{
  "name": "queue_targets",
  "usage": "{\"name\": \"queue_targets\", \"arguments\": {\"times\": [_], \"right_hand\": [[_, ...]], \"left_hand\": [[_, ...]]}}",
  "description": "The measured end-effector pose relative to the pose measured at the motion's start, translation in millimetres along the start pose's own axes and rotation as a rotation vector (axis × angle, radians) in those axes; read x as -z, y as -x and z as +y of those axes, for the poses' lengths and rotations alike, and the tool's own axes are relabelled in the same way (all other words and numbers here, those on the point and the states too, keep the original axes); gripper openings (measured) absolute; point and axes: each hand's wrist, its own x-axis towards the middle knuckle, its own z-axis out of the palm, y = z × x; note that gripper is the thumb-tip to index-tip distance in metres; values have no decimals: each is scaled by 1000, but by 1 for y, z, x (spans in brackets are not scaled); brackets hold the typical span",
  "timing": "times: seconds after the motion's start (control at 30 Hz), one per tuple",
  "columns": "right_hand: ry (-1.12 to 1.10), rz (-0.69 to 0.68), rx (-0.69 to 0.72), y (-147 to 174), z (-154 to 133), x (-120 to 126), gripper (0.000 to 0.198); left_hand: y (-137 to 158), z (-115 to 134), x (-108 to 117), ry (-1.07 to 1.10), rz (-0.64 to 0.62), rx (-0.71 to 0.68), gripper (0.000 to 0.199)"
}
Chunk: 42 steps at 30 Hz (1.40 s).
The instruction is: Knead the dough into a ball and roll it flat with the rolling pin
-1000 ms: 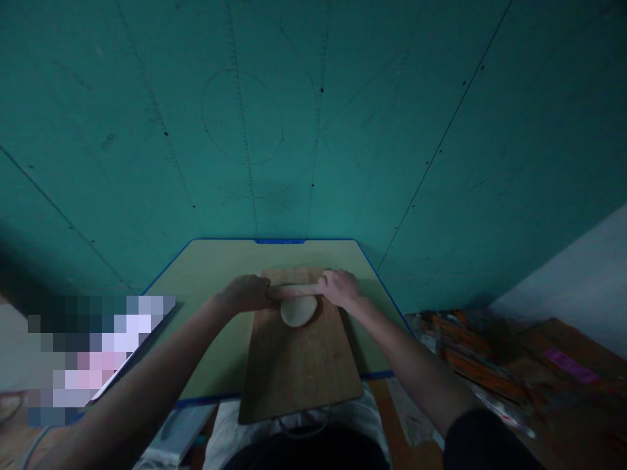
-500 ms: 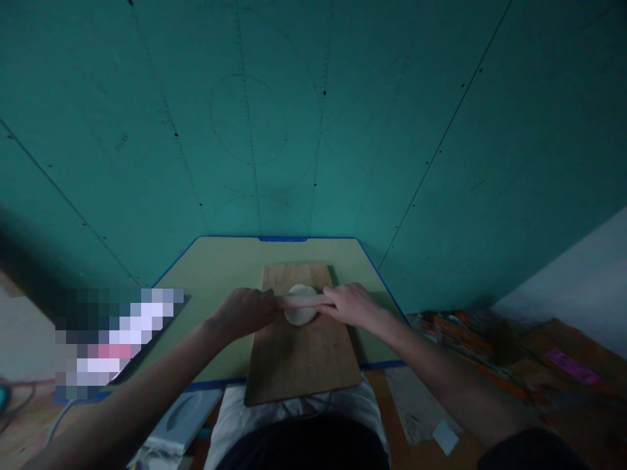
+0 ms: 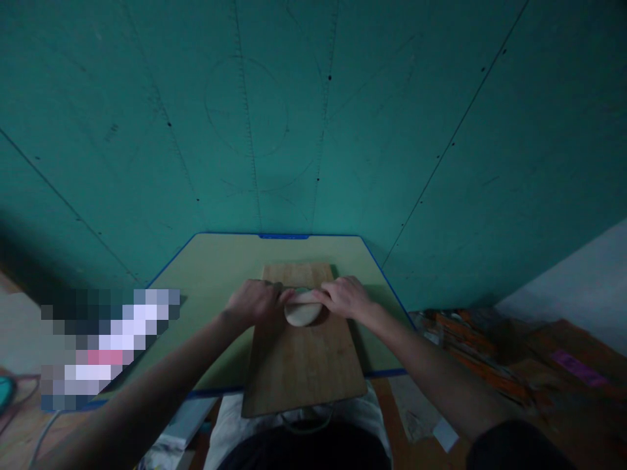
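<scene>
A round, pale piece of dough [image 3: 302, 315] lies flat on a wooden cutting board [image 3: 304, 372]. Across its far part runs a short rolling pin [image 3: 304, 297], held level from side to side. My left hand [image 3: 257, 299] is closed round the pin's left end. Round the right end my right hand [image 3: 347, 297] is closed, its fingers near the dough's edge. Both hands hide the ends of the pin, and only its middle shows between them.
The board rests on a pale table [image 3: 215, 261] with blue edging, its near end sticking out over my lap. A green wall [image 3: 274, 143] stands right behind. A blurred-out screen [image 3: 142, 320] is on the left; cardboard boxes [image 3: 563, 359] lie on the right.
The rolling pin has moved slightly away from me, from the middle of the dough to its far part. My left hand has shifted inward along it.
</scene>
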Motion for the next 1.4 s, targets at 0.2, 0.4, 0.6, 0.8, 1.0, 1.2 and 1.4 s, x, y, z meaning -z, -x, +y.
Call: {"name": "queue_targets", "arguments": {"times": [0.2, 0.4, 0.6, 0.8, 1.0, 1.2, 1.4], "right_hand": [[7, 60, -56, -8, -5, -2, 54], [-12, 179, 55, 17, -9, -10, 36], [-42, 247, 92, 25, -8, -14, 34], [-100, 254, 94, 26, -6, -10, 26], [-490, 430, 57, 27, -9, -1, 11], [-1410, 238, 127, 32, -29, 14, 13], [-1674, 105, 236, 36, -46, 21, 17]], "left_hand": [[-10, 3, -5, 48, 64, 27, 34], [10, 15, -7, 270, 193, 100, 33], [14, 0, 3, 699, 274, 83, 30], [18, -2, 13, 945, 312, 53, 26], [27, 11, 22, 1043, 317, 8, 31], [37, 26, 26, 1003, 250, -65, 37], [45, 34, 23, 771, 235, -210, 27]]}}
